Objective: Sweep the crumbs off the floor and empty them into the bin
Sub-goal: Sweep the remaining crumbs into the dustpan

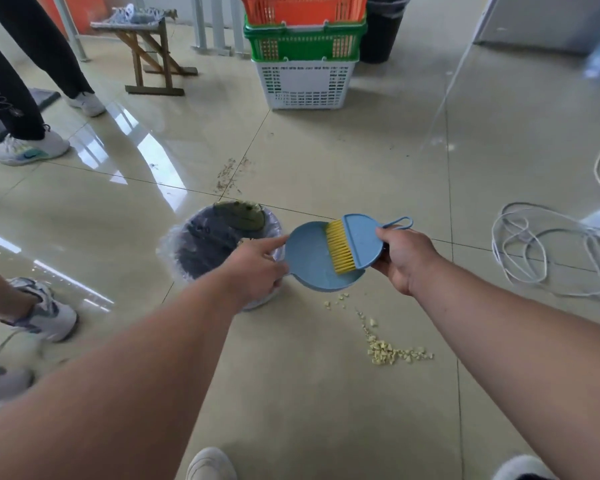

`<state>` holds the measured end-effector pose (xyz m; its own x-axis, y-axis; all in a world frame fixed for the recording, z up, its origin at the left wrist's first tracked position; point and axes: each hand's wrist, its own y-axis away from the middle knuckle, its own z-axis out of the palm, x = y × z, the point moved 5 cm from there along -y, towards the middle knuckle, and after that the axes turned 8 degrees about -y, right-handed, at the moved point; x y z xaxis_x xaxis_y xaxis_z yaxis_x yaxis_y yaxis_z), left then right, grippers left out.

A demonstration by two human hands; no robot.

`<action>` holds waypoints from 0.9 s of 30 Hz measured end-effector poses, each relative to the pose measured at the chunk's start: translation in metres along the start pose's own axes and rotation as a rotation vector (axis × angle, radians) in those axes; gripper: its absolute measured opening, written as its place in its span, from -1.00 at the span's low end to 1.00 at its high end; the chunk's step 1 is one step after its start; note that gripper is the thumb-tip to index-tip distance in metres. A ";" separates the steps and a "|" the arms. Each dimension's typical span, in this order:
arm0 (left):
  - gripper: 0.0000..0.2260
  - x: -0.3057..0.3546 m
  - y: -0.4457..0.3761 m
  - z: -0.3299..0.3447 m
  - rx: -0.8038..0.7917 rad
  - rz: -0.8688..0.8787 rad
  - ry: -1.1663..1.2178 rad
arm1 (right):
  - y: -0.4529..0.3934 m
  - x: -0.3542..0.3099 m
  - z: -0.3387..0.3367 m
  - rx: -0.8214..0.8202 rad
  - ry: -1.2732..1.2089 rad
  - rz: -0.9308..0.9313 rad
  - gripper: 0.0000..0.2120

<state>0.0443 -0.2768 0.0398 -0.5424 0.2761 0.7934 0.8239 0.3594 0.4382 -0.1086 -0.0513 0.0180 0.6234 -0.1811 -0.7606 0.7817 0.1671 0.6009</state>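
My left hand (257,268) grips the near edge of a blue dustpan (309,258), index finger stretched along its rim. The pan hangs in the air just right of the bin (201,251), a small round bin lined with a clear bag and holding dark rubbish. My right hand (404,258) holds a small blue brush (359,242) with yellow bristles, laid over the pan's right side. Pale yellow crumbs (392,353) lie in a pile on the floor below my right arm, with a thin trail leading up toward the pan.
Stacked white, green and orange baskets (303,64) stand at the back, a dark bucket (381,29) beside them. A wooden folding stand (146,53) is back left. White cables (534,247) coil on the right. Other people's legs and shoes (28,150) are on the left.
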 end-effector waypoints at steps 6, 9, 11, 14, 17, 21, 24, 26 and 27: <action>-0.42 -0.074 0.018 0.085 -0.035 -0.027 0.078 | -0.010 0.059 -0.061 0.011 0.068 0.134 -0.85; -0.43 -0.111 0.023 0.104 -0.028 -0.088 0.088 | -0.019 0.094 -0.078 0.020 0.079 0.197 -0.86; -0.46 -0.137 0.025 0.105 -0.021 -0.133 0.085 | -0.026 0.117 -0.082 0.015 0.086 0.229 -0.88; -0.56 -0.174 0.025 0.093 0.013 -0.208 0.027 | -0.038 0.144 -0.083 0.026 0.172 0.231 -0.94; -0.59 -0.200 0.025 0.075 0.038 -0.274 -0.069 | -0.050 0.164 -0.083 0.058 0.251 0.227 -0.96; -0.58 -0.223 0.016 0.059 0.021 -0.312 -0.134 | -0.057 0.193 -0.070 0.026 0.349 0.254 -0.95; -0.56 -0.234 0.007 0.058 0.038 -0.347 -0.110 | -0.055 0.212 -0.052 -0.019 0.385 0.265 -0.92; -0.56 -0.240 0.002 0.060 0.049 -0.372 -0.105 | -0.056 0.224 -0.043 -0.044 0.425 0.265 -0.93; -0.55 -0.241 0.002 0.062 0.052 -0.384 -0.112 | -0.058 0.228 -0.041 -0.042 0.458 0.254 -0.95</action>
<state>0.1663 -0.2877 -0.1769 -0.8260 0.2074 0.5241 0.5502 0.4992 0.6694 -0.0128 -0.0630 -0.2005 0.7139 0.3109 -0.6274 0.5996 0.1915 0.7771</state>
